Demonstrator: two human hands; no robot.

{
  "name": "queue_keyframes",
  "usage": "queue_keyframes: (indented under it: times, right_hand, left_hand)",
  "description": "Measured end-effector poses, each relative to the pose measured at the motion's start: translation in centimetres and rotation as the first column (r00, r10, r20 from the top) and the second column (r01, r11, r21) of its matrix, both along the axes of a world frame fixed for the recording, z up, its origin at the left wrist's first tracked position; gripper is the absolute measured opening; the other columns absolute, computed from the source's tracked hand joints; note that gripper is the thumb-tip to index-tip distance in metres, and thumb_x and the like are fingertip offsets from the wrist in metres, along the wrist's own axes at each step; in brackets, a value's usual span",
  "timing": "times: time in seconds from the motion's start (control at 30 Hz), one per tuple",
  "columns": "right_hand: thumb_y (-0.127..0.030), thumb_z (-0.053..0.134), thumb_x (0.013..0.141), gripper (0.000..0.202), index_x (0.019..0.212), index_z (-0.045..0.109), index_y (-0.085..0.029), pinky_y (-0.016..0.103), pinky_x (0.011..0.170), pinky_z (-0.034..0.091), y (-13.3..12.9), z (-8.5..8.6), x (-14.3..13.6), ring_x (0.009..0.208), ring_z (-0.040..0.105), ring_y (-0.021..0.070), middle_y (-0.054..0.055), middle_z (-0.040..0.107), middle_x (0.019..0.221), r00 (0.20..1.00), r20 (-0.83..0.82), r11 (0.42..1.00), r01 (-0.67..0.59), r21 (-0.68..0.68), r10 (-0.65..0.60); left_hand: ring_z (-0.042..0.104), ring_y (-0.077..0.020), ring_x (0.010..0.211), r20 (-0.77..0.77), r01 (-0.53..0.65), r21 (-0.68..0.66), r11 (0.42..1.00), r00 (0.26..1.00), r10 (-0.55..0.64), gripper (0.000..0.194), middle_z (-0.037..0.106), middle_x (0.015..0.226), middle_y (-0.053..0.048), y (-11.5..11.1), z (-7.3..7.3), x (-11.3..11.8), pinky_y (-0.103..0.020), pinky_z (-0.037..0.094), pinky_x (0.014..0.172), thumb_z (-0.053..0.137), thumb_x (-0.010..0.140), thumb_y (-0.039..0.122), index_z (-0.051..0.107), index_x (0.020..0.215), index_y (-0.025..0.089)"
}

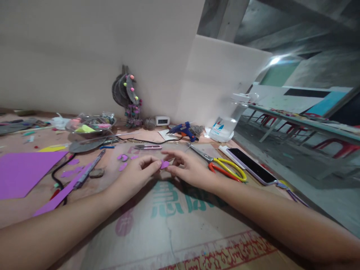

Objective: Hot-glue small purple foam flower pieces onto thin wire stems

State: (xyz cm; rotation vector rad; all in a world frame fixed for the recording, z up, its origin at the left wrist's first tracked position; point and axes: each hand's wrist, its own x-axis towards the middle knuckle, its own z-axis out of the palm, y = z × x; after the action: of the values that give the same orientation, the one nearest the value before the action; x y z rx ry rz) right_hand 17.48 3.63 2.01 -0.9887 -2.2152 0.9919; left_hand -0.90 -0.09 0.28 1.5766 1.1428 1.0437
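A small purple cut-out piece (164, 164), apparently of craft foam or paper, is held just above the cardboard in the middle of the table. My left hand (144, 168) pinches it between thumb and finger from the left. From the other side my right hand (188, 169) grips its edge with the thumb, the index finger lifted over it. Several more purple cut-outs (123, 157) lie just left of my left hand. Scissors (222, 165) with yellow and orange handles rest right of my right hand, and small thread snips (148, 147) lie behind both hands.
A blue glue gun (184, 129) with a black cord lies at the back. Purple sheet (28, 170), purple strip (67, 189) and pen (91, 168) are at left. A plastic bowl (90, 129), a clear jug (227, 120) and a phone (250, 165) surround the work area.
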Motion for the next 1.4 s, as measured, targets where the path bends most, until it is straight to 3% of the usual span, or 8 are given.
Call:
queue_keyframes:
  times: [0.13, 0.27, 0.53, 0.63, 0.73, 0.97, 1.17, 1.4]
  right_hand:
    - [-0.023, 0.052, 0.087, 0.018, 0.088, 0.069, -0.017, 0.026, 0.070, 0.047, 0.4, -1.5, 0.2, 0.074, 0.061, 0.0135, 0.003, 0.069, 0.081, 0.987, 0.142, 0.992, 0.055, 0.115, -0.071]
    - [-0.025, 0.053, 0.088, 0.019, 0.088, 0.070, -0.018, 0.027, 0.072, 0.046, 0.5, -1.8, 1.0, 0.076, 0.061, 0.0145, 0.004, 0.069, 0.083, 0.949, 0.300, 0.939, -0.013, 0.344, -0.097]
    - [-0.033, 0.043, 0.092, 0.032, 0.109, 0.062, -0.014, 0.031, 0.070, 0.045, -1.0, 2.1, 2.0, 0.082, 0.059, 0.0190, 0.013, 0.063, 0.105, 0.937, 0.301, 0.621, -0.129, 0.773, -0.179]
    - [-0.033, 0.042, 0.092, 0.026, 0.093, 0.063, -0.017, 0.029, 0.066, 0.044, 2.1, 3.2, 3.9, 0.072, 0.058, 0.0166, 0.006, 0.066, 0.081, 0.916, 0.117, 0.669, 0.189, 0.718, -0.385]
    - [-0.030, 0.052, 0.085, 0.022, 0.100, 0.061, -0.017, 0.030, 0.072, 0.046, 7.0, 2.6, 5.6, 0.080, 0.061, 0.0183, 0.007, 0.068, 0.095, 0.846, 0.148, 0.774, 0.379, 0.507, -0.512]
    - [-0.033, 0.063, 0.077, 0.034, 0.106, 0.063, -0.014, 0.032, 0.079, 0.049, 14.5, -1.2, 6.0, 0.089, 0.065, 0.0217, 0.009, 0.069, 0.102, 0.857, 0.198, 0.851, 0.391, 0.350, -0.475]
    - [-0.033, 0.067, 0.073, 0.043, 0.110, 0.060, -0.011, 0.036, 0.081, 0.048, 15.1, -1.6, 5.2, 0.092, 0.063, 0.0237, 0.013, 0.068, 0.103, 0.832, 0.110, 0.805, 0.479, 0.349, -0.543]
    - [-0.043, 0.055, 0.081, 0.033, 0.093, 0.066, -0.014, 0.030, 0.069, 0.049, 11.5, 2.3, 5.1, 0.073, 0.064, 0.0198, 0.007, 0.070, 0.077, 0.821, 0.025, 0.777, 0.529, 0.340, -0.570]
  left_hand:
    - [0.051, -0.0136, 0.069, 0.044, -0.073, -0.004, 0.997, 0.996, 0.073, 0.024, 0.055, 0.069, 0.001, 0.1, 0.1, 0.0, -0.025, 0.039, 0.065, 0.050, 0.083, 0.036, 0.057, 0.072, 0.016]
    - [0.044, -0.0112, 0.061, 0.085, -0.211, -0.024, 0.977, 0.973, 0.213, 0.025, 0.046, 0.063, 0.004, -0.1, 0.4, -0.1, -0.022, 0.035, 0.058, 0.048, 0.085, 0.036, 0.050, 0.069, 0.017]
    - [0.045, -0.0138, 0.064, -0.005, -0.221, 0.024, 0.975, 0.975, 0.221, 0.029, 0.052, 0.067, 0.001, 0.0, 0.4, -0.5, -0.025, 0.032, 0.058, 0.051, 0.083, 0.042, 0.058, 0.070, 0.017]
    - [0.049, -0.0152, 0.069, -0.031, -0.180, -0.009, 0.984, 0.983, 0.180, 0.031, 0.058, 0.071, -0.001, 0.1, 0.4, -0.4, -0.026, 0.034, 0.062, 0.054, 0.081, 0.045, 0.063, 0.074, 0.017]
    - [0.051, -0.0155, 0.072, -0.012, -0.178, -0.045, 0.983, 0.984, 0.178, 0.030, 0.060, 0.075, -0.001, 0.1, 0.4, -0.4, -0.025, 0.036, 0.066, 0.058, 0.078, 0.046, 0.065, 0.077, 0.016]
    - [0.047, -0.0122, 0.063, 0.036, -0.240, -0.078, 0.968, 0.969, 0.243, 0.030, 0.054, 0.066, 0.001, -0.2, 1.0, 0.0, -0.022, 0.035, 0.059, 0.052, 0.082, 0.042, 0.057, 0.068, 0.016]
    - [0.043, -0.0108, 0.058, 0.045, -0.258, -0.089, 0.962, 0.964, 0.263, 0.030, 0.049, 0.061, 0.003, 0.0, 1.1, 0.0, -0.021, 0.032, 0.054, 0.051, 0.084, 0.038, 0.051, 0.063, 0.017]
    - [0.047, -0.0118, 0.060, -0.014, -0.212, -0.052, 0.976, 0.977, 0.211, 0.034, 0.055, 0.064, 0.003, 0.1, 0.3, -0.6, -0.022, 0.032, 0.055, 0.060, 0.076, 0.051, 0.061, 0.068, 0.017]
